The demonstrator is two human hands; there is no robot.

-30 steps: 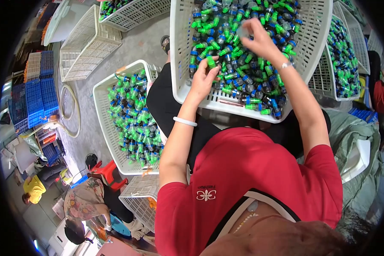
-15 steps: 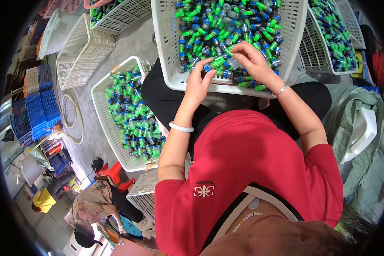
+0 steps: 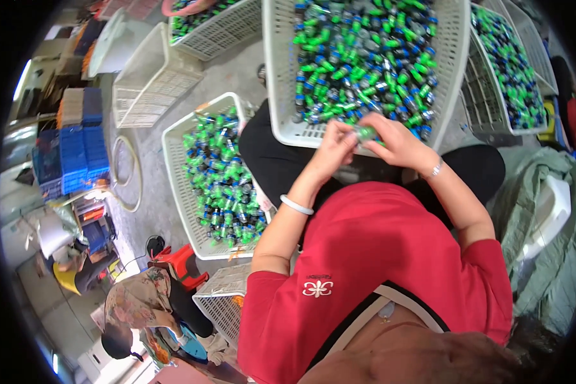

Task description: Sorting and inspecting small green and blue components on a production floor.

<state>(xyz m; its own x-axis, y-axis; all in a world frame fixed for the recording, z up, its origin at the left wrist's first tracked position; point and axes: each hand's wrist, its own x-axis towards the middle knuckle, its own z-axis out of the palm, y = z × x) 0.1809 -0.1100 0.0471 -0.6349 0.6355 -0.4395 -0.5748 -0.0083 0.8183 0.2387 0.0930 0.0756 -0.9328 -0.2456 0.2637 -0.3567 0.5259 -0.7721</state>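
Observation:
My left hand (image 3: 334,150) and my right hand (image 3: 400,144) meet just over the near rim of a large white plastic crate (image 3: 277,77). Between their fingertips is a small fitting with a bright green part (image 3: 365,134); both hands pinch it, and the fingers cover much of it. The crate holds a deep pile of small green, blue and dark plastic fittings (image 3: 365,70). To my left, a second white crate (image 3: 175,176) contains more of these green and blue fittings (image 3: 227,185).
Another filled crate (image 3: 489,86) stands at the right, beside a green sack (image 3: 525,269) and a white jug (image 3: 552,208). Farther left are a tilted white crate (image 3: 150,86), a coiled hose (image 3: 139,182) and stacked blue crates (image 3: 83,157). A person (image 3: 141,297) bends near a red stool (image 3: 184,265).
My hands have come closer together and back toward my body, from over the pile to the crate's near rim. The whole view has shifted, and the fitting is now more hidden.

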